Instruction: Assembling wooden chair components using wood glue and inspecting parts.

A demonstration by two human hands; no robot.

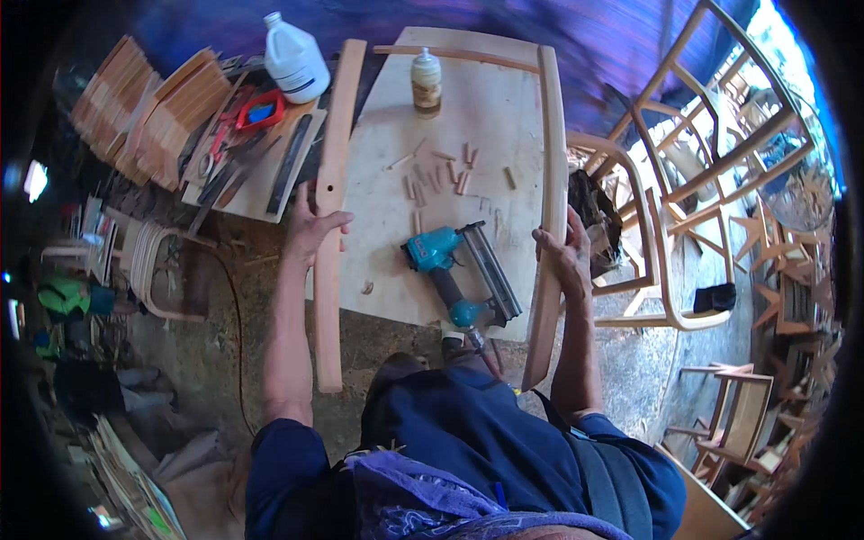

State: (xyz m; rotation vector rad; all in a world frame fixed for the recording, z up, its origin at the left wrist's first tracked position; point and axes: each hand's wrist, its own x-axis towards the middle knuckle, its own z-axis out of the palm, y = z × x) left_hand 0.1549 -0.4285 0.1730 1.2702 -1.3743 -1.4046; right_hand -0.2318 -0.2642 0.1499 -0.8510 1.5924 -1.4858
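Observation:
My left hand (312, 228) is closed around a long, pale wooden bar (332, 261) with a small dark hole in its face. On the other side, my right hand (569, 256) grips a second, slightly curved wooden bar (551, 135), thumb over its inner edge. A thin wooden crosspiece (459, 56) meets this bar near its far end; its left end stops short of the left bar. Between the hands, a teal and black nail gun (450, 265) lies on the pale work board (378, 189). Several short wooden dowels (436, 175) are scattered beyond it.
A glue bottle (426, 83) stands on the board's far part. To the left are a white jug (295, 58), a red tray (260, 110) and stacked wooden slats (148, 108). Wooden chair frames (666, 207) crowd the right. An air hose (490, 360) runs from the nail gun toward me.

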